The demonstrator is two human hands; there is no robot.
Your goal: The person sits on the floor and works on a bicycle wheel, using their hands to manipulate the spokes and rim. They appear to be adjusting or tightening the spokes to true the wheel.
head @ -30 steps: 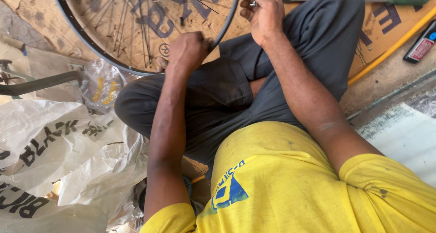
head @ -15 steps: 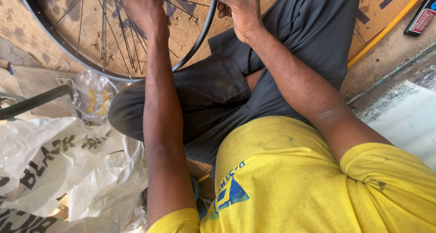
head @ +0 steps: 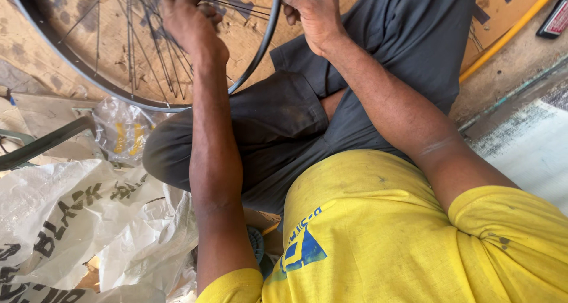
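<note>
The person sat cross-legged on the floor in dark grey trousers (head: pixel 355 102) and a yellow T-shirt (head: pixel 402 232), with a bare bicycle wheel rim (head: pixel 263 40) standing in front of the knees at the far left of the scene. The rim (head: pixel 263 40) leaned over a sheet of brown cardboard (head: pixel 89 37) and its thin spokes (head: pixel 133 49) fanned across the view. The left hand (head: pixel 186 16) reached in among the spokes, its fingers curled closed around several of them near the top edge of the view; exactly what they pinched could not be told. The right hand (head: pixel 310 10) sat just right of the rim, fingers bent closed against the rim's dark edge, with the fingertips cut off by the top of the frame. To the near left lay a crumpled white woven sack (head: pixel 89 220) with dark lettering, and beyond it a small clear plastic bag (head: pixel 121 134) holding yellow items rested beside a grey metal bar (head: pixel 47 143). At the far right a yellow edge strip (head: pixel 509 34) ran diagonally along the cardboard, beside the concrete floor (head: pixel 509 96).
</note>
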